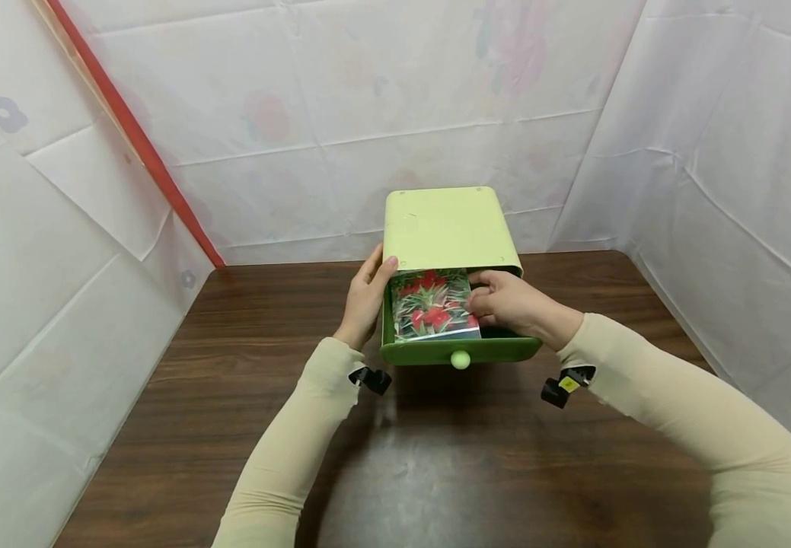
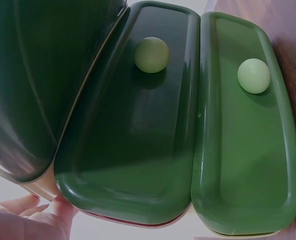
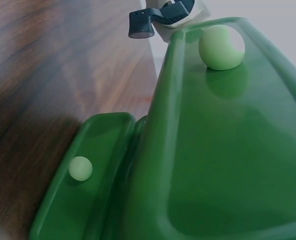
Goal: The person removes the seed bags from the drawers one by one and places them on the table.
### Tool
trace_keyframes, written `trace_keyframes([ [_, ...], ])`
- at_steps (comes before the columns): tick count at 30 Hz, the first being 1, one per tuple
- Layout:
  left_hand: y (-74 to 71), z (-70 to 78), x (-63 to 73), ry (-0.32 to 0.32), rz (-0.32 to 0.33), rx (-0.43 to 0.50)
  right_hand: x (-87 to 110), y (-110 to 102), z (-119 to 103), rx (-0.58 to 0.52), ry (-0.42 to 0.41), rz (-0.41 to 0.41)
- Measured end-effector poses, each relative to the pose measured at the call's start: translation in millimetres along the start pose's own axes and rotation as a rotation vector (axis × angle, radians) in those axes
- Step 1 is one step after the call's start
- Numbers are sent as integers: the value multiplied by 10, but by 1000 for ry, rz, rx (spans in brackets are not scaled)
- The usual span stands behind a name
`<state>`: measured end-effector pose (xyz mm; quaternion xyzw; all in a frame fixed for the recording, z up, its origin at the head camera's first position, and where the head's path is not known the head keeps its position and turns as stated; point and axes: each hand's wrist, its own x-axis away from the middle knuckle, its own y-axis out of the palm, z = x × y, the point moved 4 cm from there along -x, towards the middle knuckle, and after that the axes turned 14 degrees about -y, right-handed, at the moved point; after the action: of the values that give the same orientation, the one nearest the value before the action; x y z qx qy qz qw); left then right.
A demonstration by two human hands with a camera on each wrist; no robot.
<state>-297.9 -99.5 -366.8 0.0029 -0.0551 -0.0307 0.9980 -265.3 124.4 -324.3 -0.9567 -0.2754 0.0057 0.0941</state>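
A light green drawer cabinet (image 1: 450, 228) stands on the table, its top drawer (image 1: 498, 352) pulled out toward me. In this drawer lies a flat picture (image 1: 429, 304) of red flowers among green leaves. My right hand (image 1: 508, 304) reaches in from the right, its bent fingers pinching the picture's right edge; some fingertips are hidden. My left hand (image 1: 365, 297) rests against the cabinet's left side, thumb near the top front corner. In the left wrist view, the left fingers (image 2: 32, 215) touch the side beside the drawer fronts.
Two lower drawers, a middle one (image 2: 127, 135) and a bottom one (image 2: 248, 135), are closed, each with a round pale knob. The dark wooden table (image 1: 265, 396) is bordered by white cloth walls (image 1: 265, 137). A red strip (image 1: 135, 137) runs down the left corner.
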Motion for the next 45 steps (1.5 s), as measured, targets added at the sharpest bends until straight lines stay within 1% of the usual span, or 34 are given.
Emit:
trace_keyframes([
  [3,5,1,5,8,-4,1,3,-19,-28,0,-4,34],
  [5,6,1,8,11,-4,1,7,-30,-48,10,0,40],
  [8,5,0,8,14,-5,0,30,-58,-70,0,34,49],
  [12,6,6,15,11,-3,-4,80,-107,-101,-50,73,54],
  [18,15,0,13,8,-15,8,193,-146,-166,-78,64,2],
  [24,20,8,11,35,-25,12,340,-158,-265,-100,36,-23],
  [26,21,11,7,43,-29,16,388,-163,-292,-78,41,-34],
  [29,17,14,0,59,-30,12,450,-158,-328,-83,50,-56],
  [30,17,16,0,62,-31,12,472,-164,-333,-70,57,-56],
  [35,16,13,-9,70,-38,10,551,-175,-334,-73,86,-57],
  [39,8,8,-10,65,-27,5,591,-167,-329,-111,105,-58],
  [45,-4,0,-14,52,-10,-10,663,-226,-391,-159,68,-36],
])
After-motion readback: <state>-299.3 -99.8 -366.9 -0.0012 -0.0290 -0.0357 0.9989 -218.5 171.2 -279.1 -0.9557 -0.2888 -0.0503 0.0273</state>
